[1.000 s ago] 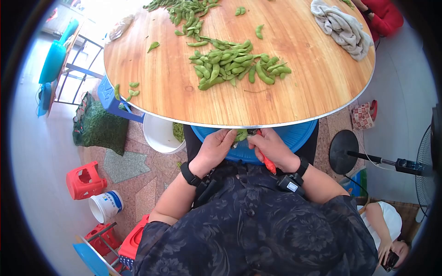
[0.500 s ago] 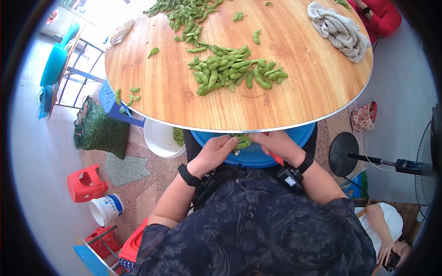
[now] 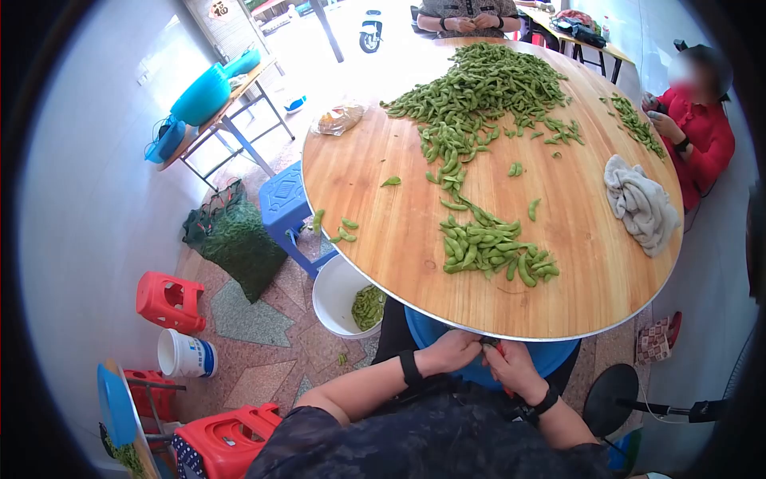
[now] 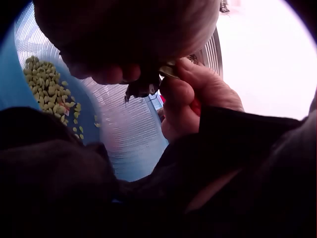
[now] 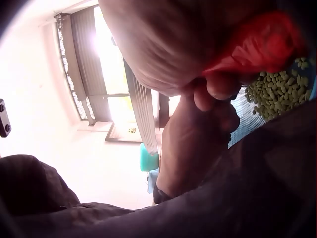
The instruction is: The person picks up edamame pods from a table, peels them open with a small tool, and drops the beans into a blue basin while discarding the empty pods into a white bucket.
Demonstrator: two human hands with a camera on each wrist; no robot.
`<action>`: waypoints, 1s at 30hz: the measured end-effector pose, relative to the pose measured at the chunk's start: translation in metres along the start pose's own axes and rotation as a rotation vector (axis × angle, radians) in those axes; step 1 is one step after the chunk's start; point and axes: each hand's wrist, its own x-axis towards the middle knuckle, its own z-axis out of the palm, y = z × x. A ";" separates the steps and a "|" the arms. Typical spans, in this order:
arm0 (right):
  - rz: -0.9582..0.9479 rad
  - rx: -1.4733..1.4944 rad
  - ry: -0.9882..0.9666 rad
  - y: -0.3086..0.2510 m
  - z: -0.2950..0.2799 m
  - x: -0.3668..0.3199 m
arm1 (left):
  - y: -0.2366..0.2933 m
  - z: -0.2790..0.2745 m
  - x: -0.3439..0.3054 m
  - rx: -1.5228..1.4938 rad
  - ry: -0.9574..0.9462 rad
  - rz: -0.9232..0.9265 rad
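My left hand (image 3: 451, 352) and right hand (image 3: 515, 372) meet just under the near table edge, over a blue basin (image 3: 423, 329). Fingers of the left are curled at a green bean pod (image 4: 169, 71), mostly covered by the hands. The right grips a red-wrapped handle (image 5: 265, 44) of a small tool, whose working end is hidden. Fingertips of both hands come together at the pod. Shelled green beans (image 4: 47, 89) lie inside the basin. On the round wooden table, a small heap of pods (image 3: 491, 246) sits nearest me, with a larger heap (image 3: 495, 84) behind.
A grey cloth (image 3: 638, 203) lies at the table's right, near a person in red (image 3: 706, 152). Another person (image 3: 471, 16) sits opposite. Left of my legs stands a white bucket (image 3: 335, 295) containing pods. A blue stool (image 3: 286, 199) and a fan base (image 3: 610, 399) flank the table.
The head view has tilted up and shows more of the far table. My hands have drawn together, and the pods seen at the left fingers before are now mostly covered.
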 end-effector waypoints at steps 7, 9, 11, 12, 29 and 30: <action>0.145 0.451 0.263 0.007 -0.010 0.003 | -0.013 0.004 0.002 -0.310 0.223 -0.157; 0.120 0.515 0.261 0.010 -0.013 0.003 | 0.000 -0.004 -0.003 -0.520 0.091 -0.409; 0.139 0.559 0.247 0.009 -0.014 0.002 | -0.006 -0.007 -0.003 -0.664 0.157 -0.339; 0.143 0.560 0.249 0.007 -0.015 0.001 | -0.008 -0.007 -0.003 -0.808 0.219 -0.267; 0.161 0.467 0.028 -0.010 0.003 -0.006 | -0.030 0.002 -0.021 -1.400 0.106 -0.193; 0.170 0.467 0.036 -0.009 0.004 -0.006 | -0.015 0.002 -0.021 -1.298 0.176 -0.228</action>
